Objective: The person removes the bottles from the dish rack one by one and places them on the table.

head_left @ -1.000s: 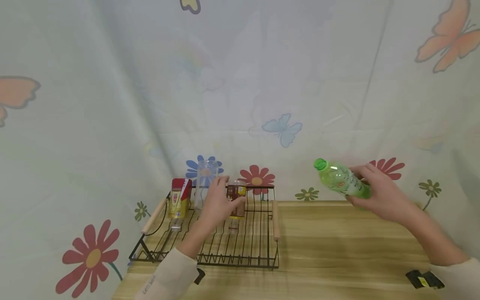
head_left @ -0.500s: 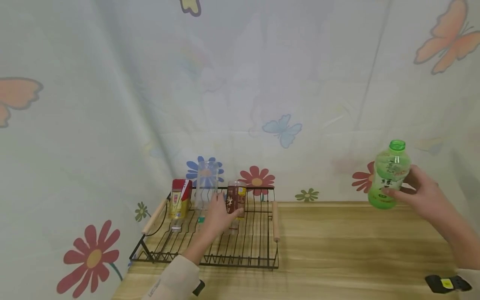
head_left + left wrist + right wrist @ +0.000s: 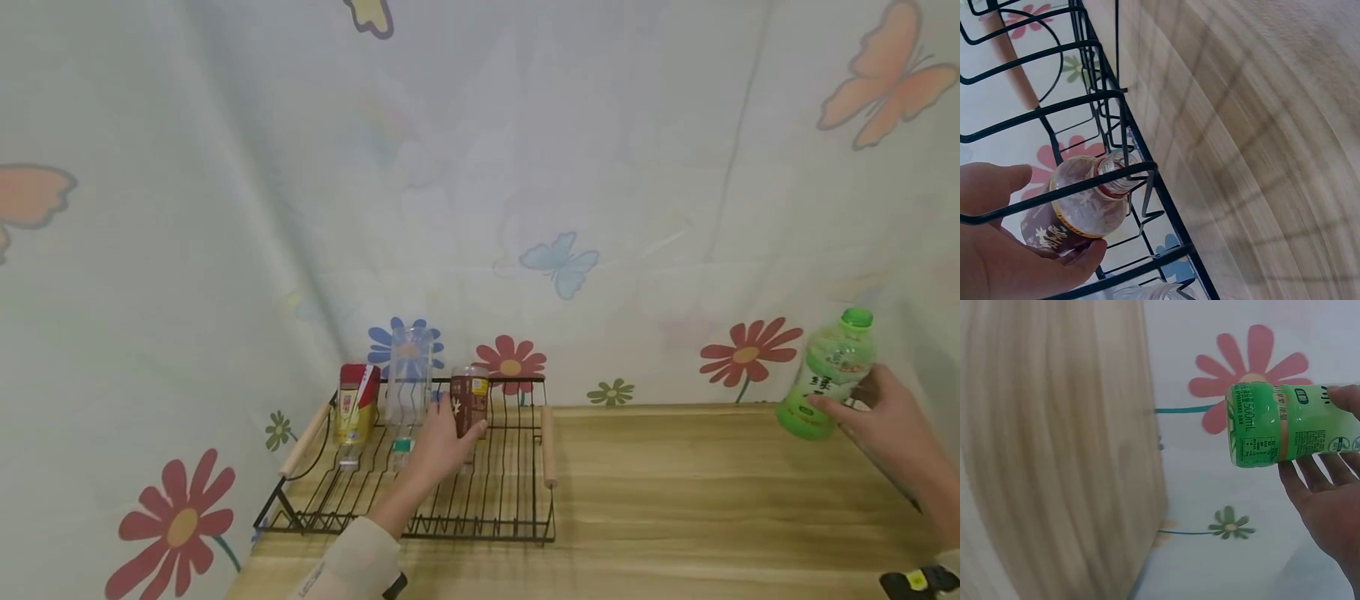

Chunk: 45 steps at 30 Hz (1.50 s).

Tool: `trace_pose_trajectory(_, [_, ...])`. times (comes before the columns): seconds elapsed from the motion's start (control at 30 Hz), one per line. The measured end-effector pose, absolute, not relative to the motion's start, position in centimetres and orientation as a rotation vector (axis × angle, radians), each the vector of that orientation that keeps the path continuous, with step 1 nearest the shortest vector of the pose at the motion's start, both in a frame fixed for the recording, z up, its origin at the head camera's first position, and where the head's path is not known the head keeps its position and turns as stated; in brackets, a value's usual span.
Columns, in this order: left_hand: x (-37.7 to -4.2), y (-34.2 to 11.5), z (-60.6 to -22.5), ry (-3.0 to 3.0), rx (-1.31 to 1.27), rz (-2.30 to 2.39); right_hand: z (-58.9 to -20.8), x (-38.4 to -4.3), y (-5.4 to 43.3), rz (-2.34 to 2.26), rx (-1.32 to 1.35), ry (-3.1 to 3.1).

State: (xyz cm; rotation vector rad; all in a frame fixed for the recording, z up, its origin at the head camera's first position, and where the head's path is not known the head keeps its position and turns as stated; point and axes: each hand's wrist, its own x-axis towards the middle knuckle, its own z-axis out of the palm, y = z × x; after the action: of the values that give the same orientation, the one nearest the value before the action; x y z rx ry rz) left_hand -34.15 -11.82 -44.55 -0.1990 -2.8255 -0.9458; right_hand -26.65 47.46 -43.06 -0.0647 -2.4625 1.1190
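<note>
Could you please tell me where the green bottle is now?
In the head view, the green bottle is at far right, in the right hand, beside a red printed flower.

I read "500mL" and "绿" on the green bottle (image 3: 1282, 425); characters on the brown bottle (image 3: 1082, 212) escape me.

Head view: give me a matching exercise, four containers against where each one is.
1. Green bottle
2. Brown-labelled bottle
3. Red-and-yellow container
4. Clear bottle

A. Middle of the three in the rack
B. Held in the right hand
C. Leftmost in the rack
D. Rightmost in the rack

Pairs: 1-B, 2-D, 3-C, 4-A
</note>
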Motion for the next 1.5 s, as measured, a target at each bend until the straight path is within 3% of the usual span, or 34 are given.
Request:
trace_pose_trajectory(0.77, [-34.5,-12.1,-45.5,-2.847,-0.126,-1.0,-49.2,-27.4,50.1,1.118,-0.335,-2.53])
trace_pose_trajectory(1.5, [-34.4,-12.0,-45.6,-2.852,-0.145,-0.994,-50.3,-27.7,50.3,1.071,-0.402,-2.578])
